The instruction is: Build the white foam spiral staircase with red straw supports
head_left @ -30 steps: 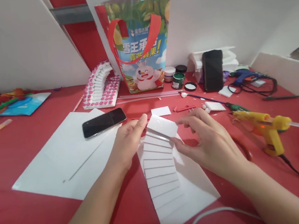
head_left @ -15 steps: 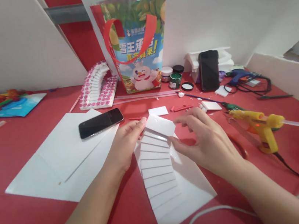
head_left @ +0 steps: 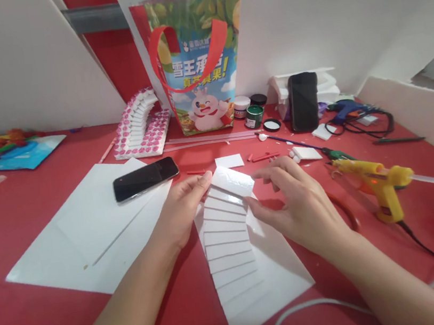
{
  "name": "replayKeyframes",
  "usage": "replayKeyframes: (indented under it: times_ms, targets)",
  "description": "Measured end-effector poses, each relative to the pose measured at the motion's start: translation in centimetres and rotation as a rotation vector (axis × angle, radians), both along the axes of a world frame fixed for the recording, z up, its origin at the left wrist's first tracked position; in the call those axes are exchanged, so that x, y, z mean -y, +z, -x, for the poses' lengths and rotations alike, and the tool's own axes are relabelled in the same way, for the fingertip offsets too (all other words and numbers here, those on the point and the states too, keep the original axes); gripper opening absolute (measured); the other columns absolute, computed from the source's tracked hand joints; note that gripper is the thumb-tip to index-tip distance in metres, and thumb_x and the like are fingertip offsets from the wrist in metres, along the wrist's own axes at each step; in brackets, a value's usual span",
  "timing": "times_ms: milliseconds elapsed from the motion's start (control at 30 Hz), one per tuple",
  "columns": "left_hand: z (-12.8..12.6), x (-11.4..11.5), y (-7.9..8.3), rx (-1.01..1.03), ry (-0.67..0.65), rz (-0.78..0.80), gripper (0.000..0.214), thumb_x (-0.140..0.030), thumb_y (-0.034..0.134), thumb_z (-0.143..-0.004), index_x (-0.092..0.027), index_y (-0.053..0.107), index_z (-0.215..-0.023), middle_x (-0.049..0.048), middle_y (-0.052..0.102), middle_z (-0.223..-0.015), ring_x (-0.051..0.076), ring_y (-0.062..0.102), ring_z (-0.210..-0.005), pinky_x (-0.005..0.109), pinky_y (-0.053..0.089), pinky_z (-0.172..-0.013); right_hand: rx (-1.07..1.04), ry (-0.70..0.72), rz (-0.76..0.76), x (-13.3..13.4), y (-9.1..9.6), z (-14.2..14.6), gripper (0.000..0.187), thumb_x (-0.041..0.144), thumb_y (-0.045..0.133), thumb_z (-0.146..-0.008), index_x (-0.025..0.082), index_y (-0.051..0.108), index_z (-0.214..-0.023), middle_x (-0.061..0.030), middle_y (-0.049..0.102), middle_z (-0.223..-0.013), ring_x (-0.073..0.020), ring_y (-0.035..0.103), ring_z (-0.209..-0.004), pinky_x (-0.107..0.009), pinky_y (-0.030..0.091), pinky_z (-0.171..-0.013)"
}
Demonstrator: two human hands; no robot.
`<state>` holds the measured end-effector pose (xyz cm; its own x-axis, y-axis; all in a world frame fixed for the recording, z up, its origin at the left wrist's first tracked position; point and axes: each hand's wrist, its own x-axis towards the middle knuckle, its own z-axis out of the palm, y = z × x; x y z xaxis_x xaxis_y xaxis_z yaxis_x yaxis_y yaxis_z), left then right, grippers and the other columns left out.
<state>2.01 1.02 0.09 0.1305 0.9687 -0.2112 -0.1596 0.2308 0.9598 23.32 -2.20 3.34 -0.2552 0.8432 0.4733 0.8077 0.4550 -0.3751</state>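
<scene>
A curved staircase of thin white foam-board strips (head_left: pixel 229 249) stands on a white base sheet (head_left: pixel 282 266) in front of me. At its far end sits the topmost white rectangular piece (head_left: pixel 232 180), tilted and shiny with reflected light. My left hand (head_left: pixel 181 208) pinches this piece at its left edge between thumb and fingers. On the other side, my right hand (head_left: pixel 301 202) has its thumb and fingertips at the piece's right edge, fingers curved around it. The underside of the piece is hidden.
A yellow glue gun (head_left: pixel 376 178) with a glue stick lies right. Left are a phone (head_left: pixel 146 179) and white sheets (head_left: pixel 61 233). Behind stand a printed bag (head_left: pixel 200 73), a pink-and-white stair model (head_left: pixel 141 124), paint jars (head_left: pixel 254 116) and another phone (head_left: pixel 304 102). A white cable (head_left: pixel 313 303) crosses the front.
The topmost piece has tipped slightly and settled closer to the strip below, now catching a bright glare. Both hands stay almost in the same place.
</scene>
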Motion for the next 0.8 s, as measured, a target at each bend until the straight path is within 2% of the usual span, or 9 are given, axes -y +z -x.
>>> replayKeyframes:
  times_ms: [167,533,800]
  targets:
    - [-0.07,0.05,0.08,0.038,-0.001,0.025,0.034,-0.048,0.076,-0.084,-0.019,0.067,-0.068,-0.0006,0.065,-0.071,0.015,0.058,-0.068,0.031,0.048,-0.079,0.005,-0.006,0.0,0.04,0.08,0.01,0.019,0.03,0.066,-0.088,0.017,0.066,-0.102,-0.0082,0.064,-0.094,-0.0185,0.061,-0.074,-0.031,0.05,-0.06]
    - [0.03,-0.04,-0.03,0.033,-0.002,0.024,0.035,-0.049,0.078,-0.083,-0.019,0.068,-0.069,-0.0006,0.063,-0.072,0.014,0.056,-0.072,0.029,0.046,-0.08,0.003,-0.007,0.013,0.1,-0.13,0.0,0.021,0.031,0.068,-0.088,0.017,0.067,-0.103,-0.0086,0.064,-0.097,-0.0188,0.063,-0.077,-0.031,0.051,-0.062]
    - [0.06,0.04,-0.24,0.013,0.018,0.044,0.033,-0.05,0.079,-0.082,-0.019,0.071,-0.072,-0.0004,0.066,-0.074,0.014,0.057,-0.072,0.028,0.047,-0.078,0.004,-0.002,-0.003,0.01,-0.34,0.07,0.024,0.028,0.071,-0.086,0.012,0.07,-0.104,-0.0094,0.064,-0.096,-0.0191,0.063,-0.077,-0.031,0.051,-0.064]
